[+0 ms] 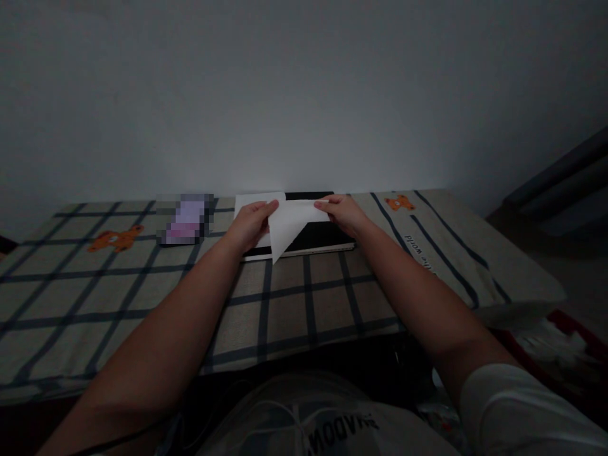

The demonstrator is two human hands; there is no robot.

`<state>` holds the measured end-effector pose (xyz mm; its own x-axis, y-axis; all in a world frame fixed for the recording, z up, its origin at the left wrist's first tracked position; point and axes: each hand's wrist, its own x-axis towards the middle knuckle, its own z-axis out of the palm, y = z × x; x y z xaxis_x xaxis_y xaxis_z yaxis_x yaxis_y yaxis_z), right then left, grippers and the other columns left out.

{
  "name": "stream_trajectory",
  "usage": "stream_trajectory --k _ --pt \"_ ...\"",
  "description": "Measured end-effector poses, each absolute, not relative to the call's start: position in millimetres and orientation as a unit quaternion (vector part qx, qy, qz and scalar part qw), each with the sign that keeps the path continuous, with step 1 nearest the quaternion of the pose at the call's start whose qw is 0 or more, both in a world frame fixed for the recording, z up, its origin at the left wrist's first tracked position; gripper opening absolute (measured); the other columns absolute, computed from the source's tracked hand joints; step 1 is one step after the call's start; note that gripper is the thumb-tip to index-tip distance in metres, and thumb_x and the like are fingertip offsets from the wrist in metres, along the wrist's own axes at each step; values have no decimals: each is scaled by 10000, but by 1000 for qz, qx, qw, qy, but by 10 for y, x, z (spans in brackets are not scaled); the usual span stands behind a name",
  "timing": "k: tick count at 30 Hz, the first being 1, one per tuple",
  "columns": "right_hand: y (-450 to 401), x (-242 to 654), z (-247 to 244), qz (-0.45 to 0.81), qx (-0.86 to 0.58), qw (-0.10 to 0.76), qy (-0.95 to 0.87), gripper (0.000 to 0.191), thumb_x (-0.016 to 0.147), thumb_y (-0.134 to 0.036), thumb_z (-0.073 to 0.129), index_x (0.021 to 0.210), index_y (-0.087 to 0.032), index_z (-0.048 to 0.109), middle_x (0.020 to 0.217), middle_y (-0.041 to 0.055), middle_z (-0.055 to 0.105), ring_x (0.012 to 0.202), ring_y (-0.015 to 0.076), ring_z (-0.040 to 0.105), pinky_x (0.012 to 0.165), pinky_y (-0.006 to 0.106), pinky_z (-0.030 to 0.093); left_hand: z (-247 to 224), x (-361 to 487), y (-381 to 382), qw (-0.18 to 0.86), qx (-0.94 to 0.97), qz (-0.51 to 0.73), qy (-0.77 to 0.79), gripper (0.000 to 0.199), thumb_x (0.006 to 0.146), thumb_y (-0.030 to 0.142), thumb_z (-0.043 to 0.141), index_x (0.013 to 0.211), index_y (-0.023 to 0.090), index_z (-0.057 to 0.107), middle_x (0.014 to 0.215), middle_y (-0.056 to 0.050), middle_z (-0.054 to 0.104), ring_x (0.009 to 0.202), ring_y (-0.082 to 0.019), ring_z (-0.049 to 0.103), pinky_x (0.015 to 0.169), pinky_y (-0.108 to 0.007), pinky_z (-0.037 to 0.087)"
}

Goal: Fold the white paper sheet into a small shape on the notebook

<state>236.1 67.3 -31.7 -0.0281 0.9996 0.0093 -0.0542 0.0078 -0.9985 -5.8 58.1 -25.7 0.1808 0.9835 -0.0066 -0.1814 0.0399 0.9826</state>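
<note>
Between my two hands is a piece of white paper, held up with one pointed corner hanging down. My left hand pinches its left edge, thumb on top. At the upper right corner, my right hand grips the same paper between thumb and fingers. Beneath lies a black-covered book or notebook, flat on the table. Another white sheet rests on the book's left part, partly hidden by my left hand.
A checked tablecloth with bear prints covers the table. To the left lies a phone-like item, its picture blurred. A grey wall stands behind the table. A red container with white stuff sits low at right.
</note>
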Motion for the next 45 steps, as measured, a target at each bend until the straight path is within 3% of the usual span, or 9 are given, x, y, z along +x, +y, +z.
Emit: stream_trajectory --k 4,7,11,15,18,27,36,42,45 --pt "669 2325 -321 522 -459 545 -469 107 787 -231 789 826 -156 722 740 11 681 652 108 566 622 247 441 -252 -55 557 546 566 439 435 429 752 406 841 1066 145 707 925 -73 758 754 -178 681 694 -293 551" --pt "669 2352 -296 521 -483 523 -470 85 817 -219 762 796 -163 702 735 18 673 644 111 563 615 251 448 -242 -71 544 480 620 411 466 451 783 335 797 1186 154 707 1008 -88 775 756 -175 679 628 -255 511" --pt "644 2430 -229 465 -537 435 -554 79 824 -229 756 777 -177 719 773 34 698 685 132 586 650 269 472 -214 -99 533 434 646 381 500 374 786 341 772 1101 142 739 940 -82 771 684 -157 644 551 -228 436" --pt "569 2436 -155 397 -531 372 -650 137 842 -314 742 814 -184 775 848 52 748 769 171 619 699 293 467 -198 -99 501 480 668 320 469 374 748 370 779 1057 161 750 930 -77 772 720 -177 662 589 -249 461" --pt "502 2397 -119 421 -531 327 -658 172 852 -338 729 797 -182 774 811 45 736 711 164 597 659 296 440 -202 -87 487 481 688 302 451 378 726 392 788 1033 174 756 947 -71 773 751 -183 664 616 -255 471" --pt "442 2383 -87 463 -533 301 -641 184 786 -351 789 758 -178 733 733 20 684 637 129 545 583 267 397 -148 -112 464 473 696 304 447 402 739 429 786 1025 149 759 930 -59 767 740 -163 636 624 -243 460" --pt "481 2417 -159 495 -504 307 -638 237 752 -356 851 637 -207 707 672 31 663 574 140 532 559 305 391 -68 -99 402 496 682 307 441 218 740 351 810 862 176 767 840 -43 750 713 -167 647 632 -249 472" --pt "488 2409 -201 573 -463 316 -598 266 749 -472 847 763 -218 769 771 61 742 646 179 614 548 297 446 -76 -89 407 528 660 309 437 251 704 331 826 909 194 780 871 -43 767 713 -170 647 607 -241 474" --pt "493 2393 -213 540 -470 333 -614 277 744 -475 839 777 -210 768 750 48 730 626 164 591 529 281 419 -59 -67 386 518 667 301 443 229 706 319 822 889 189 781 845 -39 761 704 -167 641 612 -244 477"
